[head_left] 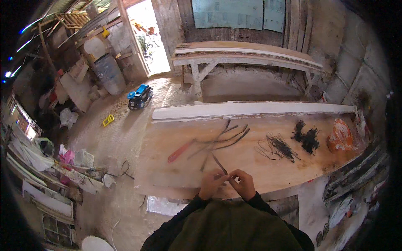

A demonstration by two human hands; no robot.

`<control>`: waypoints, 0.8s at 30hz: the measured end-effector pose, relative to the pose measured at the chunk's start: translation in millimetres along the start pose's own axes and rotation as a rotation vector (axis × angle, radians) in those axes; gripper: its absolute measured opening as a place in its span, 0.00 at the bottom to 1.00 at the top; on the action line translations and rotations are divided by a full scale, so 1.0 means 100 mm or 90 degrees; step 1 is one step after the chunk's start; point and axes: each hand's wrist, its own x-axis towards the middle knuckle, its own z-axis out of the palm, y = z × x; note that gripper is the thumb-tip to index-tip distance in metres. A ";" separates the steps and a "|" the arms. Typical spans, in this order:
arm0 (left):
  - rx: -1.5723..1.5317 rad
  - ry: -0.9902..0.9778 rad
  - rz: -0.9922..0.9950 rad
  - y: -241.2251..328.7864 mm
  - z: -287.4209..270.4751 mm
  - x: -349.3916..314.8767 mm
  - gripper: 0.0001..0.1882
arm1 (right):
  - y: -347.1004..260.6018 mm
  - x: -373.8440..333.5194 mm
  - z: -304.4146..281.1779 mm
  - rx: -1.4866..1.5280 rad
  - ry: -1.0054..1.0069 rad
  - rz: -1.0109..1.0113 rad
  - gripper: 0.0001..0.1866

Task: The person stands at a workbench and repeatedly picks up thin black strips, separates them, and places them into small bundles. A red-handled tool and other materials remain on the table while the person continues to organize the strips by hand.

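My left hand (212,183) and my right hand (243,184) are close together over the near edge of the wooden table. Their fingers are closed around the lower end of a thin dark strip (220,164). The strip's free end points away from me and to the left. Just beyond it, several similar dark strips (231,139) lie crossed over one another on the tabletop (251,163). A red, long, flat tool (179,154) rests to their left; its exact kind is unclear. Right of the strips sits a loose bundle of black cord (281,147).
Black tangled clumps (309,139) and an orange bag (340,136) are on the table's right. A white beam (251,109) runs along the far edge. Beyond stands a long wooden bench (247,56). A blue-and-black toy vehicle (140,96) and a yellow piece (108,120) lie on the floor.
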 end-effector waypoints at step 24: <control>0.029 0.072 -0.057 -0.13 0.58 0.74 0.09 | 0.80 0.51 -0.62 0.053 -0.070 0.033 0.05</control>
